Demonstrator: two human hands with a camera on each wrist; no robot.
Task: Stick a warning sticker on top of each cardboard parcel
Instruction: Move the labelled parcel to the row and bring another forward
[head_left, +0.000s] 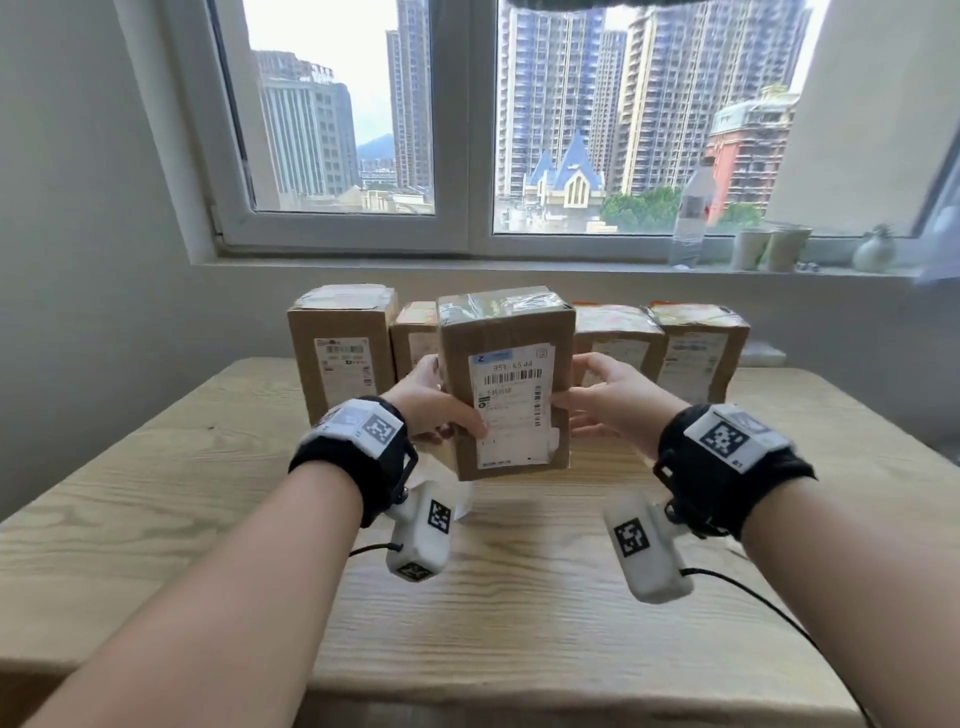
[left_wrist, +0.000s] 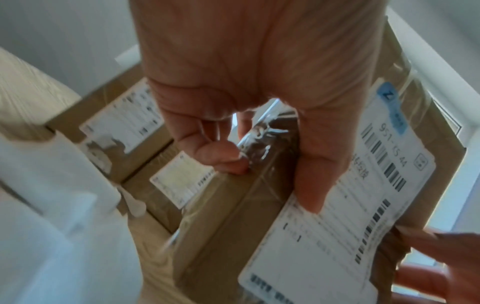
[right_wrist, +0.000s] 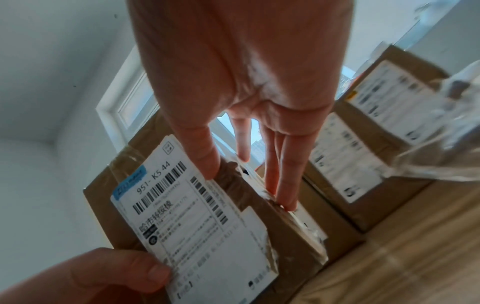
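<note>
I hold a cardboard parcel (head_left: 506, 384) upright just above the wooden table (head_left: 182, 519), its white shipping label facing me. My left hand (head_left: 452, 405) grips its left side, thumb on the label (left_wrist: 337, 216) and fingers curled round the taped edge. My right hand (head_left: 587, 395) pinches the right side, with the thumb on the front and the straight fingers (right_wrist: 285, 181) along the side. Clear tape covers the parcel's top. Several more parcels stand in a row behind: two to the left (head_left: 340, 353) (head_left: 415, 338) and two to the right (head_left: 618, 338) (head_left: 698, 348). Three of them show orange-yellow patches on top.
A blurred white sheet (head_left: 464, 501) lies on the table under the held parcel. On the window sill stand a water bottle (head_left: 691, 218), two paper cups (head_left: 771, 249) and a small vase (head_left: 875, 252). Crumpled clear plastic (right_wrist: 441, 133) shows at the right.
</note>
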